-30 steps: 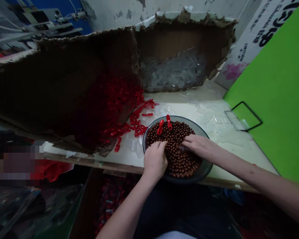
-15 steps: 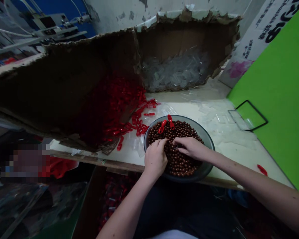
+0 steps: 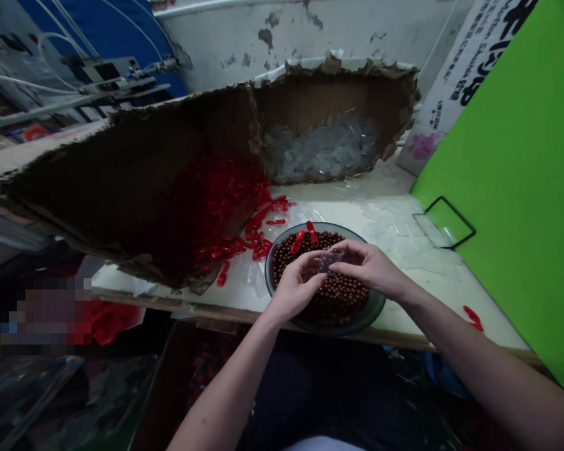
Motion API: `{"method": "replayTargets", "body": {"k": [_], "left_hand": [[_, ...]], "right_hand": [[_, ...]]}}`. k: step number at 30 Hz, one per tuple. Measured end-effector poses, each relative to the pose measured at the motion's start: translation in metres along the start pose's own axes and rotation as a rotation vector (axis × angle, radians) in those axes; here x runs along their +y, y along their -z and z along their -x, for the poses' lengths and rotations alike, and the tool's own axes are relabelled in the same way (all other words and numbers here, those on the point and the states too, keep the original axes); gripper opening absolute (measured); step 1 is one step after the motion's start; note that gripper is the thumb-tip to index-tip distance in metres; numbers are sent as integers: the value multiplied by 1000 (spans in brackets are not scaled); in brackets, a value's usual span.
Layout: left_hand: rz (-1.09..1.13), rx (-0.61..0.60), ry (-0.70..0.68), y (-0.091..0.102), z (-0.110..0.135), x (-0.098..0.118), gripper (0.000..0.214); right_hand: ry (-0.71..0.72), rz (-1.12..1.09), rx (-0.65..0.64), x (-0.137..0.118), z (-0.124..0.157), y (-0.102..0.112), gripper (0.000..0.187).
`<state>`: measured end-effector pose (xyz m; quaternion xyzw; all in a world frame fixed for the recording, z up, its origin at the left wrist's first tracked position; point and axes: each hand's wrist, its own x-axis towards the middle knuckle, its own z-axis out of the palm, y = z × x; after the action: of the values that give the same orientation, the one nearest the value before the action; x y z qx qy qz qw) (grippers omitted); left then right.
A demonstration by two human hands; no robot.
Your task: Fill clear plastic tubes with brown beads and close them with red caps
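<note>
Over a grey bowl (image 3: 380,300) of glossy brown balls (image 3: 343,293), both hands hold a small clear plastic container (image 3: 330,260). My right hand (image 3: 373,269) pinches its right side between thumb and fingers. At its left edge, the thumb and fingertips of my left hand (image 3: 297,283) close on it. Whether any balls are inside cannot be made out. Two red plastic caps (image 3: 297,242) lie on the balls near the bowl's far rim.
A torn cardboard box (image 3: 98,163) holds a heap of red caps (image 3: 211,194), some spilling onto the table (image 3: 343,194). Behind, clear plastic pieces (image 3: 319,150) fill another compartment. A green panel (image 3: 512,207) with a black wire handle (image 3: 465,217) stands right. One red piece (image 3: 474,318) lies near the front edge.
Both hands have risen from among the balls, and the clear container now shows between them. The camera view has shifted slightly. Both red caps remain on the balls.
</note>
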<state>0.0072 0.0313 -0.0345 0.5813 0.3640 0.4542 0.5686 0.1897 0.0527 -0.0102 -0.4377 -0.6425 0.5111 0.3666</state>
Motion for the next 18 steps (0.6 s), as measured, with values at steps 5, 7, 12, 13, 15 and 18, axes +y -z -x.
{"method": "replayTargets", "body": {"k": [5, 7, 12, 13, 15, 18], "left_hand": [[254, 106, 106, -6, -4, 3, 37], [333, 137, 117, -5, -2, 4, 39], [318, 163, 21, -3, -1, 19, 39], [296, 161, 1, -3, -1, 23, 38], [261, 148, -28, -2, -2, 30, 38], [229, 133, -63, 0, -3, 37, 38]], "right_hand": [[-40, -72, 10, -7, -4, 13, 36], [-59, -42, 62, 1, -11, 20, 35], [-22, 489, 163, 31, -45, 22, 23], [-11, 562, 174, 35, -51, 19, 20], [0, 624, 184, 40, -63, 10, 17], [16, 677, 135, 42, -75, -4, 16]]}}
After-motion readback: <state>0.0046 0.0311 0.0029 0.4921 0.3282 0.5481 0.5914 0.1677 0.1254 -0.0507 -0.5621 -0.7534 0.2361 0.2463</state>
